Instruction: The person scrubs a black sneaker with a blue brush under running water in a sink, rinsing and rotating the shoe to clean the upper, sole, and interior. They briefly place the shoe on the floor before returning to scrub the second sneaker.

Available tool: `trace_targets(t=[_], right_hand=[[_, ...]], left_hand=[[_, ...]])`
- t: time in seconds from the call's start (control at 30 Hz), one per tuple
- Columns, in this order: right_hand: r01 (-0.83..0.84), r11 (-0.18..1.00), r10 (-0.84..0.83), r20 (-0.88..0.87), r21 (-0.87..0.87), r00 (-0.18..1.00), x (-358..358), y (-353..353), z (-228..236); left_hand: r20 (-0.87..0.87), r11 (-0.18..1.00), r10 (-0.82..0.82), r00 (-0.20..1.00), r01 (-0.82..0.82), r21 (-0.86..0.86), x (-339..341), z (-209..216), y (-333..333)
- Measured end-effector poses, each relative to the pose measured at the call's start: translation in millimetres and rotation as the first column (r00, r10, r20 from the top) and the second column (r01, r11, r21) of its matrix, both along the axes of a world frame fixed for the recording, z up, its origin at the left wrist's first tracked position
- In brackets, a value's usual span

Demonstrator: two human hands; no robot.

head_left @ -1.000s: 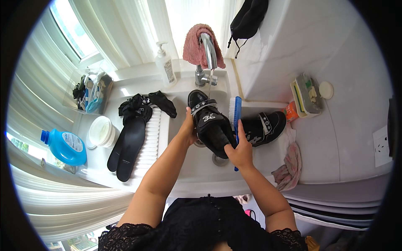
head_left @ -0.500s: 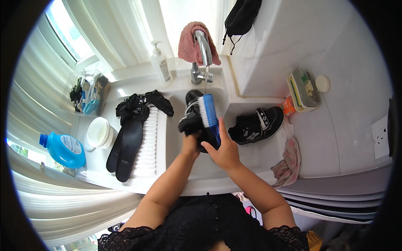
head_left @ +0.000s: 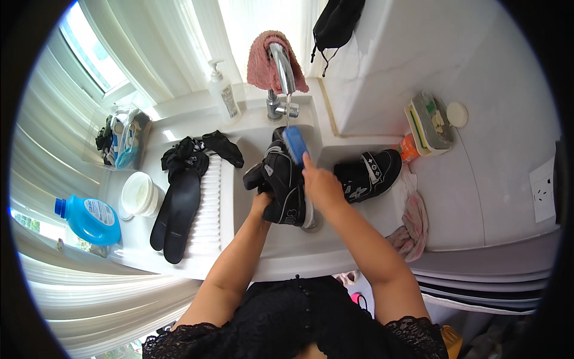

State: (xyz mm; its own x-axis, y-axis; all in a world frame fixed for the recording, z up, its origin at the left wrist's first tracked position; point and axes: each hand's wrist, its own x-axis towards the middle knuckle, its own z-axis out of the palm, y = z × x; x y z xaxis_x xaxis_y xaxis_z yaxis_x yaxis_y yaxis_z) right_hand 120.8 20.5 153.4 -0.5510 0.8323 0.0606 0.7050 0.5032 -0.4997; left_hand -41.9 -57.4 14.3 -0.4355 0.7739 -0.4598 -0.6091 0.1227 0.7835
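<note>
A black shoe [head_left: 281, 185] with white trim is tilted in the sink basin [head_left: 287, 245], below the faucet [head_left: 284, 69]. My left hand [head_left: 261, 204] grips it from the left side, with the fingers partly hidden behind the shoe. The right hand [head_left: 324, 188] is closed round the handle of a blue scrub brush [head_left: 296, 146], whose white bristles face the shoe's upper near the toe. A thin stream of water falls from the faucet at the brush's far end. Another black shoe [head_left: 371, 176] with a patterned strap lies to the right of my right hand.
Two black insoles [head_left: 181, 218] and black cloth lie on the ribbed washboard [head_left: 212, 206] at left. Beyond are a white tub [head_left: 140, 192], a blue detergent bottle [head_left: 89, 220] and a pump bottle [head_left: 224, 96]. A pink rag [head_left: 414, 224] hangs at right.
The shoe has been turned, so more of its side and heel now shows. My right hand has tipped the brush over, and its head lies nearer the water stream.
</note>
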Motion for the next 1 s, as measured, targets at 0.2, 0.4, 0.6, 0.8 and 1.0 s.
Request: trace_targets(t=[0.2,0.4,0.6,0.8,1.0], right_hand=[[-0.057,0.998,0.062,-0.131,0.038,0.989,20,-28,-18],[-0.001,0.992,0.024,-0.188,0.123,0.982,0,20,-17],[-0.127,0.992,0.124,-0.171,-0.004,0.977,36,-59,-24],[-0.142,0.988,0.152,-0.204,0.062,0.967,22,-30,-23],[-0.191,0.980,0.197,-0.218,0.048,0.956,45,-31,-30]], left_hand=[[-0.905,0.946,0.046,0.423,0.272,0.176,-51,-51,0],[-0.914,0.968,-0.070,0.400,0.247,0.034,-28,-19,9],[-0.667,0.947,0.192,0.720,0.043,0.319,-35,-41,3],[-0.316,0.996,0.057,0.947,-0.033,0.081,-4,-9,3],[-0.238,0.944,0.161,0.958,-0.078,0.322,-7,-1,5]])
